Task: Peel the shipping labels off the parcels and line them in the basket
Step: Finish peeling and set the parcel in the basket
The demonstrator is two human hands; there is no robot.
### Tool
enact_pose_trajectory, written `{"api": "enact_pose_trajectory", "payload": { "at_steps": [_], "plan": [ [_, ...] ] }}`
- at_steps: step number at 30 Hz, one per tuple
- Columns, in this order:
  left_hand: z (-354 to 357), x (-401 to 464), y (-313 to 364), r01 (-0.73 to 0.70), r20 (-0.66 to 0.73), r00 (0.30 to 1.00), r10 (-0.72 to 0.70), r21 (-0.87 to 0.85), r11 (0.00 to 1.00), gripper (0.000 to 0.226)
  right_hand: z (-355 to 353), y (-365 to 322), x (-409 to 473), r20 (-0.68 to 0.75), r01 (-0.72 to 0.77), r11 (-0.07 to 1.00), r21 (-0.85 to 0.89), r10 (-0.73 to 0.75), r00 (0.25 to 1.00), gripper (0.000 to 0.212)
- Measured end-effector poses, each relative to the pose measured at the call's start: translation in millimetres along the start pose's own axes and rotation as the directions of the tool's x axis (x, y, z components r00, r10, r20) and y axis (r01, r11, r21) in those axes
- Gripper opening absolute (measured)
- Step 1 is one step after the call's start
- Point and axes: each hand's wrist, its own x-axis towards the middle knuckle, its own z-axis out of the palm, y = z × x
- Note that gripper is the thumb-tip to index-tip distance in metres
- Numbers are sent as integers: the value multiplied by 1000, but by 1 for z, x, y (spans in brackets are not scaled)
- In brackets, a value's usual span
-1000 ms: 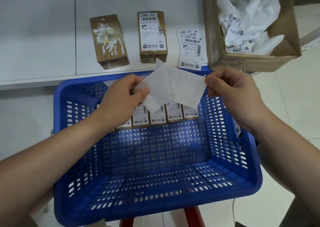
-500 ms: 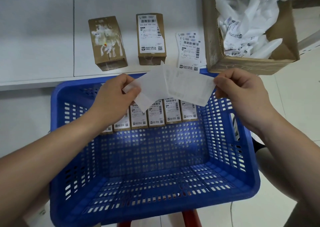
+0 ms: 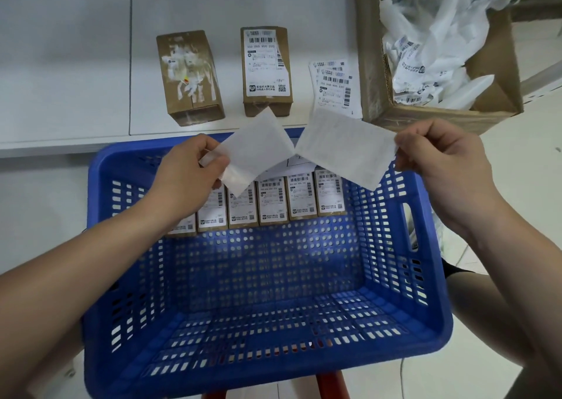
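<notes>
1. Left hand [image 3: 185, 170] pinches one white sheet [image 3: 255, 152] by its left edge; right hand [image 3: 441, 167] pinches a second white sheet [image 3: 343, 152] by its right edge. Both are held over the far rim of the blue basket [image 3: 438, 331], inner corners about touching. Blank sides face the viewer; can't tell if it's a label and its backing or one piece torn in two.
2. Done so far, judging by the layout: a row of parcels [image 3: 273, 202] lies along the far wall of the basket, printed labels up. At least five show; the leftmost is partly behind the left arm.
3. The rest of the basket floor is bare, so there's room for more rows.
4. On the white table [image 3: 76, 64] beyond the basket: a stripped parcel [image 3: 190, 76] on the left with torn label scraps on top, and a labelled parcel [image 3: 266, 70] just right of it, its label's right edge lifting.
5. Loose labels [image 3: 333, 85] are stacked on the table right of those, next to the cardboard box [image 3: 371, 64] stuffed with crumpled label waste [image 3: 431, 34].
6. Judgement: early to middle. One row is in; two parcels on the table plus the sheets in hand aren't dealt with yet.
</notes>
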Motion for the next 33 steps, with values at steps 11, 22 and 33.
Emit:
{"api": "enact_pose_trajectory", "payload": {
  "at_steps": [11, 22, 33],
  "plan": [
    [4, -5, 23, -46, -26, 999, 39, -329, 943, 8, 7, 1, 1, 12, 109, 988, -113, -108, 994, 14],
    [48, -5, 111, -157, -62, 988, 144, -476, 865, 15, 7, 12, -6, 106, 128, 941, -313, -100, 989, 14],
    [122, 53, 236, -255, 45, 948, 316, -490, 834, 6, -9, 16, -13, 159, 154, 940, -304, -109, 981, 14]
  ]
}}
